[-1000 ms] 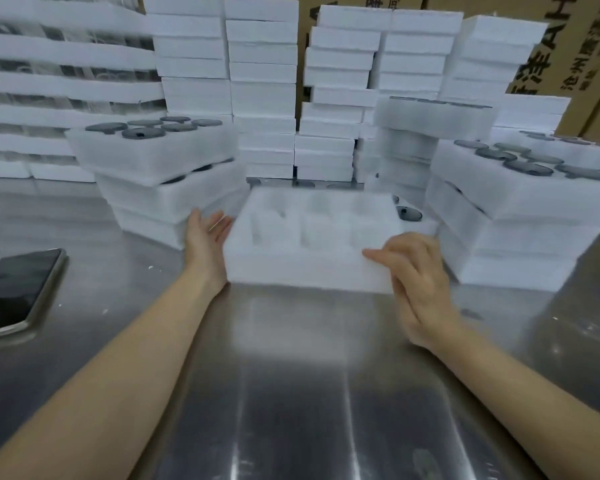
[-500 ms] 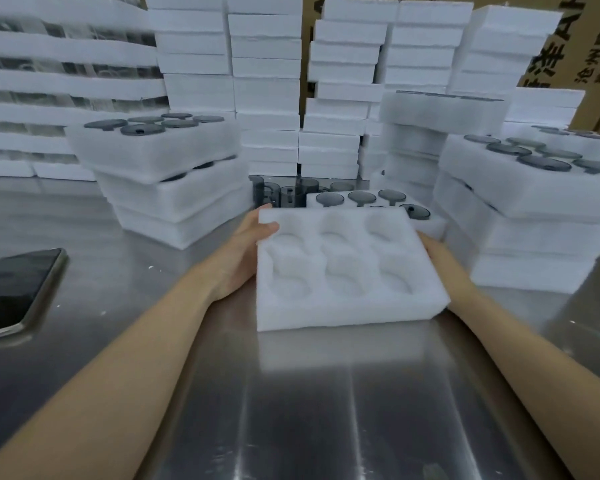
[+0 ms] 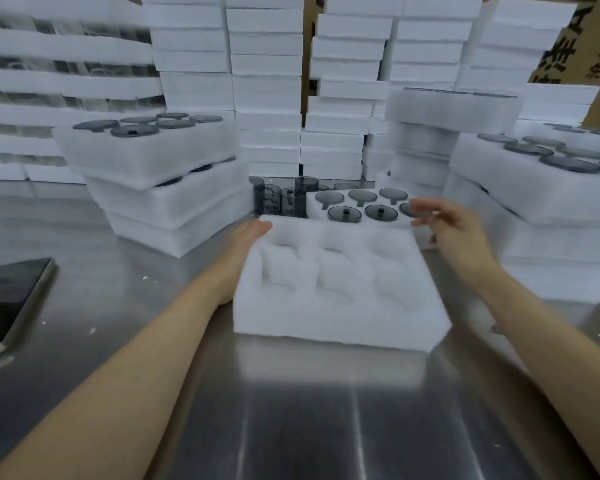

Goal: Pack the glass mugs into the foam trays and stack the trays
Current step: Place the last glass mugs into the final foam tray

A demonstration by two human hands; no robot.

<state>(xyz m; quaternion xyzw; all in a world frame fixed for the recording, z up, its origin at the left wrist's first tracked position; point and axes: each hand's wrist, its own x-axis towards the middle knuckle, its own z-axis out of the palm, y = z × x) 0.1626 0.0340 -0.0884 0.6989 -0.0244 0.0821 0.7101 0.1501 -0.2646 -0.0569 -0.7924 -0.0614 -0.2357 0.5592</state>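
On the steel table [image 3: 291, 427], left hand [image 3: 245, 247] grips the empty foam tray [image 3: 340, 320]; right hand [image 3: 458, 233] hovers, fingers loose.

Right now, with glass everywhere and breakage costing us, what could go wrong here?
Loose glass mugs stand directly behind the empty foam tray that the left hand holds; pushing it forward could topple them. The open right hand hovers over the filled tray; a careless sweep might clip its mugs.

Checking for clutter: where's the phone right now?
Head view: the phone lies on the metal table at the frame's far left, nearer the camera than the left tray stack.
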